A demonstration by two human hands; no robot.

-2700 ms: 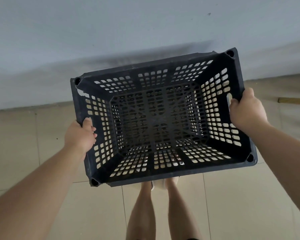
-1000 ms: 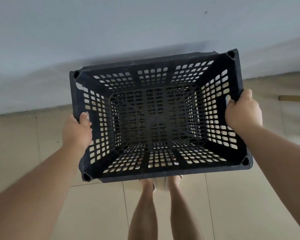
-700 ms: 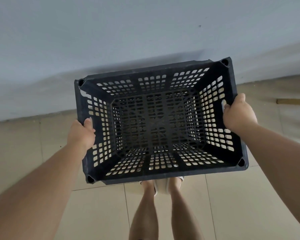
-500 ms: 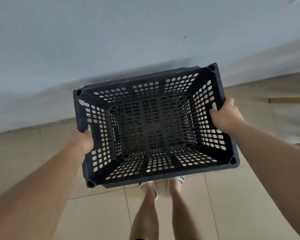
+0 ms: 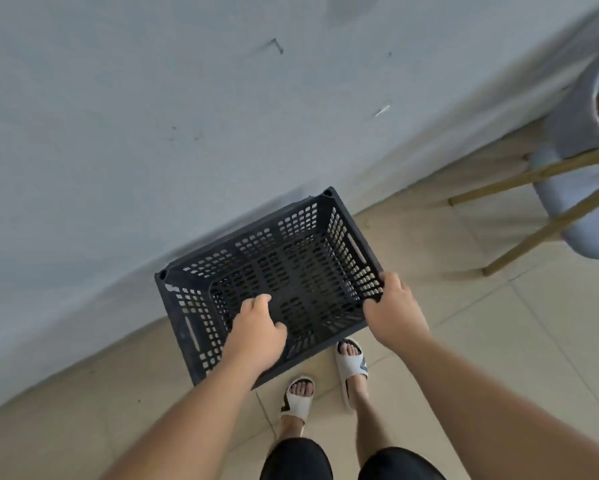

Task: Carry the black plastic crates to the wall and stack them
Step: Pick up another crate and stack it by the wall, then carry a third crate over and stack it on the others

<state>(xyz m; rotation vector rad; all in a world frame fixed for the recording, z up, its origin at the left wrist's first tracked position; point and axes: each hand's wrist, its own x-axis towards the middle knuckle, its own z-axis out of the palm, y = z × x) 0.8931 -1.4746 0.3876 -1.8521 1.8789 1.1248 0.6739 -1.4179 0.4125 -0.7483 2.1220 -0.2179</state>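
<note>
One black plastic crate (image 5: 291, 244), slotted all over and with nothing in it, stands on the tiled floor with its far long side against the pale wall (image 5: 152, 126). My right hand (image 5: 393, 315) is at the crate's near right corner, fingers curled over the rim. Over the near long rim is my left hand (image 5: 258, 336), fingers loosely bent and gripping nothing that I can see. Both side handle slots are free. No other crate is in view.
A chair (image 5: 582, 202) with a blue-grey seat and light wooden legs stands at the right, near the wall. My feet in white slippers (image 5: 350, 362) are just behind the crate on the beige tiles.
The crate has gone down from chest height to the floor at the wall. Both hands have left the side handles and moved to the near rim.
</note>
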